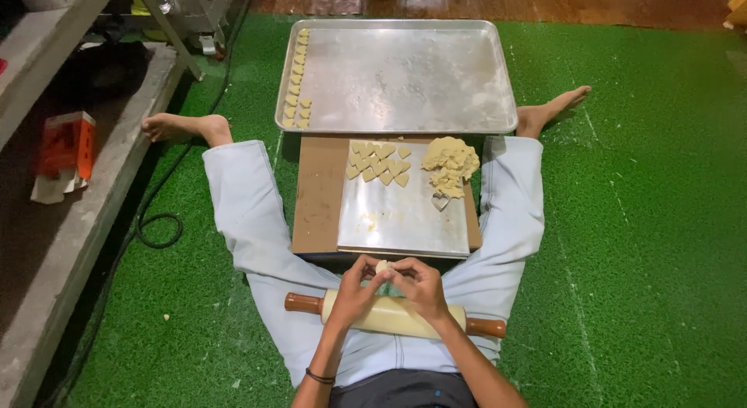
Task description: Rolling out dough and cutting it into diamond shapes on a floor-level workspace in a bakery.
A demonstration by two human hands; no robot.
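Observation:
Both of my hands meet over my lap, pinching a small lump of pale dough (382,265) between the fingertips. My left hand (355,290) and my right hand (419,286) hover just above a rolling pin (389,314) with brown handles that lies across my thighs. In front of me a shiny metal sheet (405,217) rests on a brown board (317,194). On the sheet lie several heart-shaped dough pieces (379,163), a crumbly dough pile (450,165) and a small heart cutter (440,202).
A large metal baking tray (405,77) lies beyond the board on green turf, with several dough hearts (296,81) lined along its left edge. My bare feet (187,128) spread to both sides. A concrete step with an orange box (66,147) and a black cable (156,221) lie left.

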